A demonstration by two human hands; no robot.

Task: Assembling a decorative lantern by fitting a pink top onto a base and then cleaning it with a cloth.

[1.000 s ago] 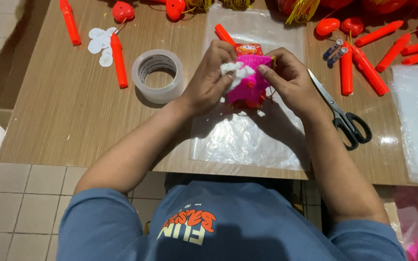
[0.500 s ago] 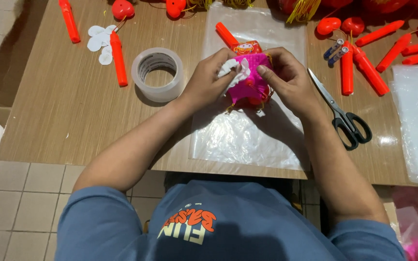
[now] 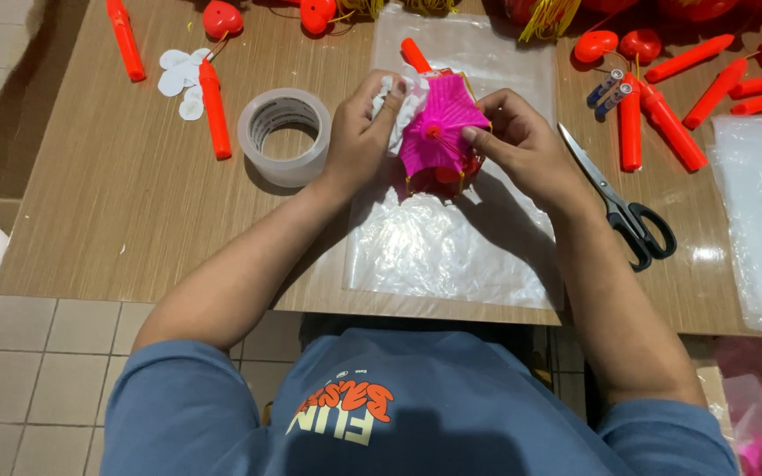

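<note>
While a roll of clear tape (image 3: 285, 135) sits at the left on the wooden table (image 3: 108, 220), the left hand (image 3: 365, 123) curls its fingers around a pink paper lantern (image 3: 441, 137) above a clear plastic bag (image 3: 451, 247); the right hand (image 3: 522, 145) pinches the lantern's other side, with black-handled scissors (image 3: 623, 207) lying just right.

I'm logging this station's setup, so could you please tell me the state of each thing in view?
Pink lantern: held above the plastic sheet by both hands.
Left hand: gripping lantern and white piece.
Right hand: gripping lantern, fingertip on its pink face.
Tape roll: lying flat, untouched.
Scissors: closed, on table.
Plastic sheet: flat on table.
</note>
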